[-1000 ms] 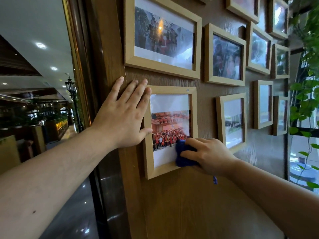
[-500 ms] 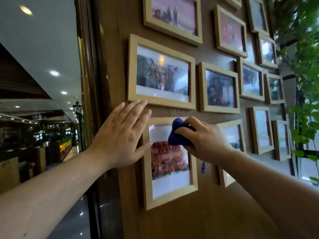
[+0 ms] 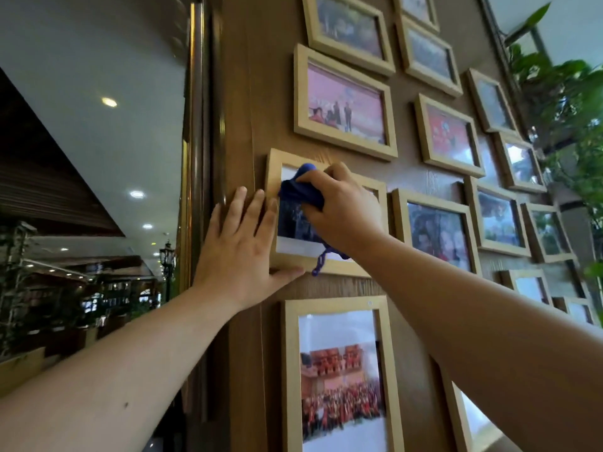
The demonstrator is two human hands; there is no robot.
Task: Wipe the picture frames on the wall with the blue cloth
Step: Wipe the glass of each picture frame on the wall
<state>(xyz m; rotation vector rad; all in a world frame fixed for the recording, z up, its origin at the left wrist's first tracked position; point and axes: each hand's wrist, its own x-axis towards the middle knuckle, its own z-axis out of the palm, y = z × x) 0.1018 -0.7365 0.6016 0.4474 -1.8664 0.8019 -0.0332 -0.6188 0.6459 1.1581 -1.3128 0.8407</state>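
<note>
Several light wooden picture frames hang on a brown wood-grain wall (image 3: 408,177). My right hand (image 3: 342,210) grips a bunched blue cloth (image 3: 301,190) and presses it on the glass of a landscape frame (image 3: 272,164) in the left column. My left hand (image 3: 241,252) lies flat with fingers spread on that frame's left side, thumb under its bottom edge. A blue loop of the cloth (image 3: 319,264) dangles below my right hand. Directly below hangs a portrait frame (image 3: 290,370) with a red crowd photo.
A gold-trimmed glass edge (image 3: 195,158) runs down the wall's left side, with a dim hall and ceiling lights beyond. Green leafy plants (image 3: 567,102) hang at the right, close to the outer frames. Frames above and to the right crowd the wall.
My view has tilted upward. Both hands left the portrait crowd photo frame and moved up to the landscape frame above it, the right hand carrying the cloth onto its glass.
</note>
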